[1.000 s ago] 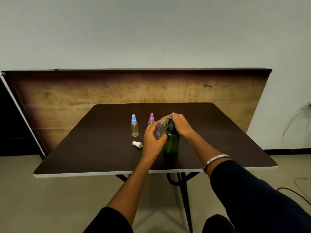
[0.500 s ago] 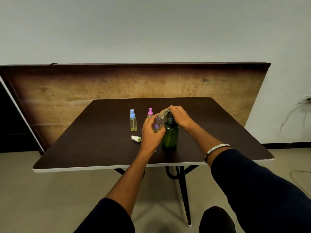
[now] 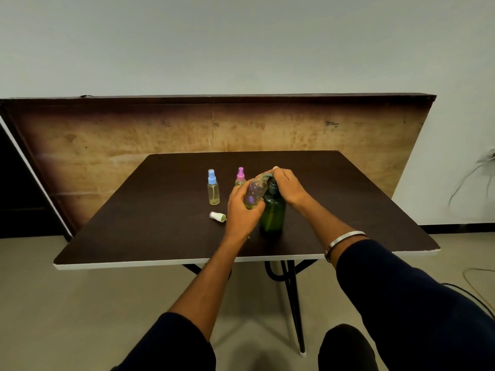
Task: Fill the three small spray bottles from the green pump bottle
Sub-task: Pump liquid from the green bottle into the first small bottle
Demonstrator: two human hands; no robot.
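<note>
The dark green plastic pump bottle (image 3: 272,214) stands upright on the dark brown worktop (image 3: 160,223). The left hand (image 3: 242,212) grips a tilted clear flower-printed spray bottle (image 3: 254,193), its mouth apparently at the spout. The right hand (image 3: 288,185) curls over the pump head. Left of the pump bottle stand a blue-capped clear spray bottle (image 3: 213,187) and a pink-capped one (image 3: 240,177); a loose white spray cap (image 3: 217,216) lies nearer.

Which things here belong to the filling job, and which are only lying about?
Belonging to the job:
- green pump bottle, right hand on its pump
- uncapped spray bottle, tilted, held by left hand
- loose spray cap
- blue-capped bottle
- pink-capped bottle

Only lying about:
- wooden board behind the table
- cable on the wall
</note>
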